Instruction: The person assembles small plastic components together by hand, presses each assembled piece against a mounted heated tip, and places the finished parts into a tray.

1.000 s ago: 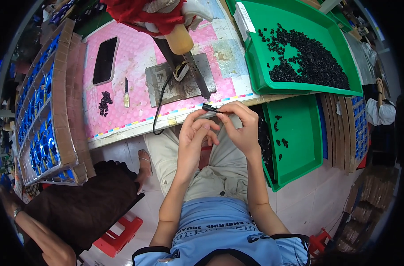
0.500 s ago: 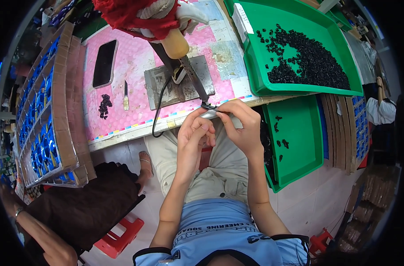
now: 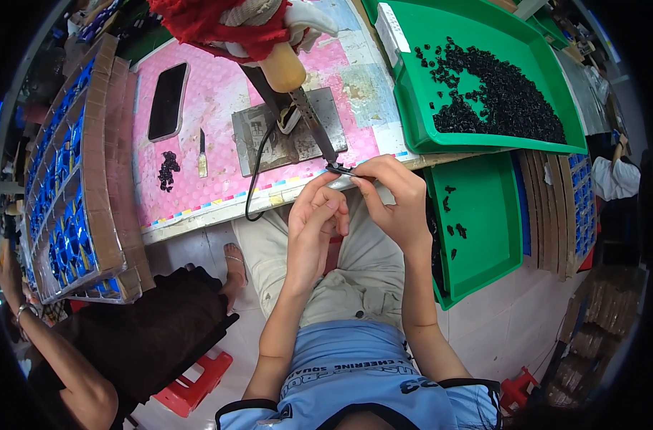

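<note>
A small black piece with a silvery rounded part sits between my hands at the table's front edge. My right hand pinches its right end between thumb and index finger. From the left, the fingers of my left hand are curled in, and the index finger presses against the piece. Right above it is the tip of a hot iron, with a perforated metal barrel and a yellowish handle. The iron points down from a stand on a metal plate. Fingertips cover part of the piece.
A large green tray holds many small black parts; a lower green tray holds several. On the pink table lie a phone, a knife and a black pile. Left stands a box of blue packets, near a co-worker's arm.
My right hand has shifted very slightly right, still pinching the piece under the iron tip. My left hand barely moves. The co-worker's arm at left has moved upward.
</note>
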Demonstrator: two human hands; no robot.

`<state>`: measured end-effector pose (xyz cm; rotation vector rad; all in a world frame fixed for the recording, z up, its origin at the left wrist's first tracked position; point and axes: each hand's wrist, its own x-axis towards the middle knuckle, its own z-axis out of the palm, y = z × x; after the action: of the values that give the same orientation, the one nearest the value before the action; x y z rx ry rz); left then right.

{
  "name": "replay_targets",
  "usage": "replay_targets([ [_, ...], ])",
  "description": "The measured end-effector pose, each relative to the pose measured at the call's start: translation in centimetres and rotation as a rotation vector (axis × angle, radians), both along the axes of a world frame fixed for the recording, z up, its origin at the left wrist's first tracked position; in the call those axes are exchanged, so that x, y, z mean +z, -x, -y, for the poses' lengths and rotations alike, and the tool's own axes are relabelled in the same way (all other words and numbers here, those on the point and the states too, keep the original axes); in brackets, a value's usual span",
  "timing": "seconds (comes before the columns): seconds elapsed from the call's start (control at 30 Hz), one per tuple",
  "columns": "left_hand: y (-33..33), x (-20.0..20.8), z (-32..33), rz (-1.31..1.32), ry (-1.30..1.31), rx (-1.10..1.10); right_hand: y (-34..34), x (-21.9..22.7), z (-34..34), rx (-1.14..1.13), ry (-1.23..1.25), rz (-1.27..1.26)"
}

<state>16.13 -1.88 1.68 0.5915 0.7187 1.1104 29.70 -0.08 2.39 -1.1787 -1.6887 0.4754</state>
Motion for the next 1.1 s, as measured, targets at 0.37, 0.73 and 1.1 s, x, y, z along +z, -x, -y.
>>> replay_targets([
  [0.37,-0.2,0.1,0.0,0.011,-0.014,0.013,-0.1,0.1,0.0,0.009,-0.015,0.005],
  [0.73,-0.2,-1.4,1.7,-0.015,0.064,-0.032,-0.4,-1.4,2.2,-0.005,0.041,0.038],
  [1.1,-0.2,-0.7,4.5,0.102,0.075,-0.086,-0.9,-1.1,6.6,-0.007,-0.026,-0.020],
])
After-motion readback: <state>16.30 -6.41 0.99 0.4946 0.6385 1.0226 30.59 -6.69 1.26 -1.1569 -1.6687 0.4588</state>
